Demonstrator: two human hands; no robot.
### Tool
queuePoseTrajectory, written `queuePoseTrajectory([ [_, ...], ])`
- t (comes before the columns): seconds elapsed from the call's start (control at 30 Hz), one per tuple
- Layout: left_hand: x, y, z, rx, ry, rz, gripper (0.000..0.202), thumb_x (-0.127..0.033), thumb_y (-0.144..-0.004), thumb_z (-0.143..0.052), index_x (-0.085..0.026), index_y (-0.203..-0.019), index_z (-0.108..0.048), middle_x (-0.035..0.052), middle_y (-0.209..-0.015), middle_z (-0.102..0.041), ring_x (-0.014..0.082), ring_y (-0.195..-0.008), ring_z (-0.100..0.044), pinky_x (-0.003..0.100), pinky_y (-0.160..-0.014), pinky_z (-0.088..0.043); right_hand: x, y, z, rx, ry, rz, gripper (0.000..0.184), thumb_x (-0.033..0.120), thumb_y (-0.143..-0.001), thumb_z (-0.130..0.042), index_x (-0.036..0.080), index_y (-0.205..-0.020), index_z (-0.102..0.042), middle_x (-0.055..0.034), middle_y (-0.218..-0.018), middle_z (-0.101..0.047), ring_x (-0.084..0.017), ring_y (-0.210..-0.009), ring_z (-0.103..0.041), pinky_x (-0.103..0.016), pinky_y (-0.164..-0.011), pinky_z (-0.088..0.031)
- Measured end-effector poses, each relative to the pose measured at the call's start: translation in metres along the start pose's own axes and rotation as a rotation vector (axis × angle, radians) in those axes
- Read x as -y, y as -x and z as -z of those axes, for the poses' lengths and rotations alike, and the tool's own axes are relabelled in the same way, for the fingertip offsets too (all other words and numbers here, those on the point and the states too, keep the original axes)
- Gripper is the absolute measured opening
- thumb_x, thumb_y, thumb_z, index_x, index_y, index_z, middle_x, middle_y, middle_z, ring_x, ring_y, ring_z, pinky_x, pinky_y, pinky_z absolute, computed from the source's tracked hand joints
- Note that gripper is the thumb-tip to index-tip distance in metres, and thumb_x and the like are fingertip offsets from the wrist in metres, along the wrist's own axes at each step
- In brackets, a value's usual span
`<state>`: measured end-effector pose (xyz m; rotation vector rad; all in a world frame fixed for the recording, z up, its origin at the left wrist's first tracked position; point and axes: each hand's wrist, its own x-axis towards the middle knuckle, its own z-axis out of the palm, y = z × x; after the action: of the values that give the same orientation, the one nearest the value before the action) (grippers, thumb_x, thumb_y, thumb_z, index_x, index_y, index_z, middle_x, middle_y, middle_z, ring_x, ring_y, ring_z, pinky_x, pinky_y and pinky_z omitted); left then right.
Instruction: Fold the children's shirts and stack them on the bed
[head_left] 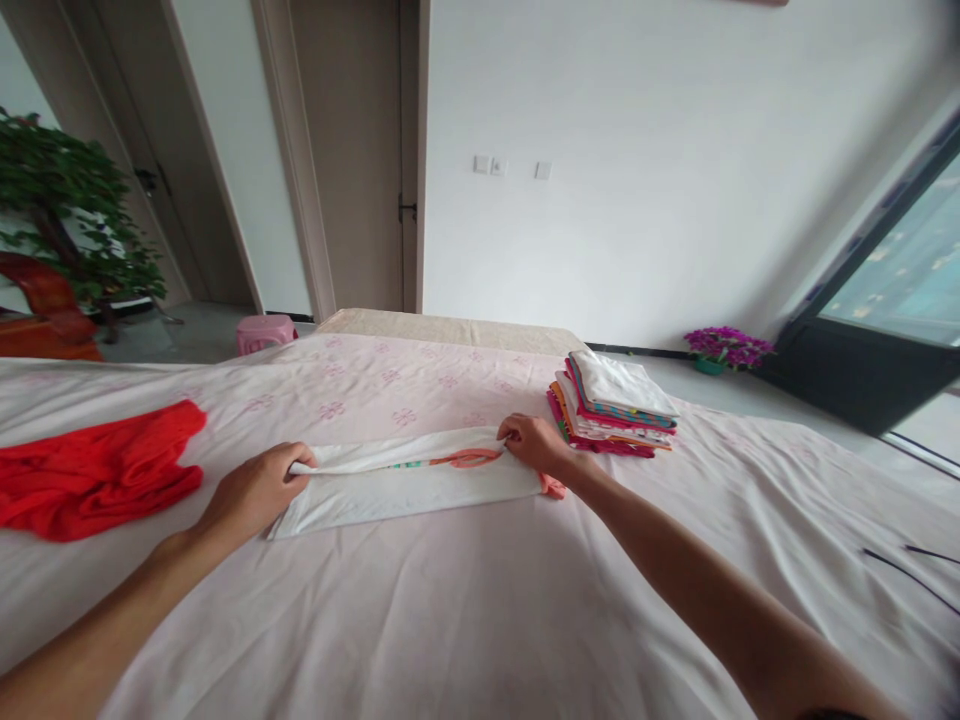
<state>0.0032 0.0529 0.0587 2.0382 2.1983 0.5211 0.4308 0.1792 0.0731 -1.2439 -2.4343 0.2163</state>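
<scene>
A white garment with an orange and green print lies folded into a long strip across the middle of the bed. My left hand is closed, pinching the strip's left end. At the right end my right hand pinches the upper fold, fingers closed on the cloth. An orange edge of the garment pokes out under my right wrist.
A stack of folded colourful clothes sits just right of my right hand. A loose red garment lies at the left on the pale pink bedsheet. Beyond the bed are a pink stool, a plant, doors and a window.
</scene>
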Motion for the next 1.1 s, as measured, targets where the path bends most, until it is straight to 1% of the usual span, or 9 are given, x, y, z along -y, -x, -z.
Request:
queuePoseTrajectory([
  [0.13,-0.01,0.006,0.008,0.038,-0.209,-0.068,0.025,-0.018,-0.08,-0.046,-0.025,-0.095,-0.064,0.0025,-0.103,-0.07,0.0218,-0.093,-0.063,0.032,-0.077,-0.042,0.016,0.007,0.011,0.114,0.152,-0.017,0.031,0.01,-0.076,-0.052,0.023,-0.095,-0.073,-0.0022,-0.101,-0.073,-0.018,-0.093,-0.064,-0.024,-0.077,-0.044],
  [0.23,-0.031,0.008,0.015,0.032,-0.345,-0.058,0.031,-0.009,-0.078,-0.044,-0.025,-0.093,-0.067,0.0048,-0.096,-0.07,0.0248,-0.093,-0.062,0.037,-0.081,-0.04,0.029,0.01,0.018,0.187,0.274,-0.042,0.036,0.01,-0.076,-0.051,0.024,-0.099,-0.073,-0.0034,-0.106,-0.072,-0.021,-0.101,-0.061,-0.027,-0.08,-0.043],
  [0.33,-0.053,0.004,0.014,-0.059,-0.267,-0.086,0.031,-0.009,-0.084,-0.042,-0.022,-0.098,-0.067,0.007,-0.103,-0.069,0.0222,-0.099,-0.06,0.036,-0.088,-0.04,0.031,0.013,0.017,0.166,0.334,-0.037,0.031,0.012,-0.078,-0.051,0.024,-0.098,-0.072,-0.0045,-0.103,-0.071,-0.023,-0.102,-0.059,-0.032,-0.086,-0.041],
  [0.4,-0.059,-0.001,0.005,-0.052,-0.158,-0.137,0.029,-0.013,-0.089,-0.041,-0.023,-0.097,-0.066,0.0053,-0.106,-0.067,0.0185,-0.103,-0.058,0.031,-0.09,-0.04,0.023,0.015,0.011,0.131,0.349,0.022,0.029,0.016,-0.082,-0.049,0.024,-0.098,-0.071,-0.0057,-0.101,-0.07,-0.024,-0.101,-0.057,-0.035,-0.089,-0.04],
  [0.5,-0.054,-0.004,-0.01,-0.067,-0.178,-0.038,0.026,-0.023,-0.094,-0.04,-0.023,-0.093,-0.066,0.0071,-0.1,-0.065,0.0206,-0.097,-0.057,0.033,-0.087,-0.042,0.005,0.019,0.003,0.098,0.314,0.052,0.027,0.019,-0.085,-0.046,0.025,-0.095,-0.07,-0.0074,-0.097,-0.069,-0.023,-0.096,-0.058,-0.034,-0.087,-0.042],
  [0.63,-0.042,-0.002,-0.022,-0.145,-0.207,0.12,0.03,-0.028,-0.097,-0.036,-0.02,-0.098,-0.064,0.0126,-0.106,-0.06,0.0255,-0.102,-0.053,0.04,-0.087,-0.041,-0.012,0.024,-0.003,0.024,0.29,-0.01,0.03,0.02,-0.086,-0.043,0.027,-0.092,-0.071,-0.0071,-0.1,-0.068,-0.023,-0.095,-0.061,-0.033,-0.078,-0.047],
  [0.77,-0.038,-0.001,-0.026,-0.172,-0.197,0.17,0.025,-0.029,-0.096,-0.04,-0.019,-0.105,-0.061,0.013,-0.113,-0.056,0.0261,-0.108,-0.049,0.04,-0.089,-0.039,-0.018,0.022,-0.016,-0.107,0.343,0.016,0.037,0.027,-0.093,-0.038,0.025,-0.117,-0.066,-0.0096,-0.125,-0.062,-0.025,-0.111,-0.058,-0.038,-0.092,-0.048],
  [0.87,-0.036,-0.001,-0.028,-0.182,-0.188,0.165,0.024,-0.031,-0.095,-0.043,-0.021,-0.111,-0.058,0.0113,-0.118,-0.054,0.0254,-0.11,-0.049,0.04,-0.092,-0.037,-0.025,0.021,-0.033,-0.03,0.359,0.124,0.043,0.033,-0.097,-0.035,0.023,-0.133,-0.055,-0.0108,-0.141,-0.052,-0.026,-0.129,-0.048,-0.044,-0.107,-0.04],
  [1.1,-0.024,0.006,-0.028,-0.188,-0.164,0.186,0.027,-0.032,-0.095,-0.043,-0.022,-0.117,-0.056,0.0119,-0.118,-0.056,0.0261,-0.11,-0.052,0.041,-0.094,-0.038,-0.047,0.041,-0.045,0.063,0.442,0.182,0.04,0.021,-0.095,-0.034,0.022,-0.127,-0.059,-0.0114,-0.149,-0.045,-0.025,-0.143,-0.031,-0.049,-0.113,-0.033],
])
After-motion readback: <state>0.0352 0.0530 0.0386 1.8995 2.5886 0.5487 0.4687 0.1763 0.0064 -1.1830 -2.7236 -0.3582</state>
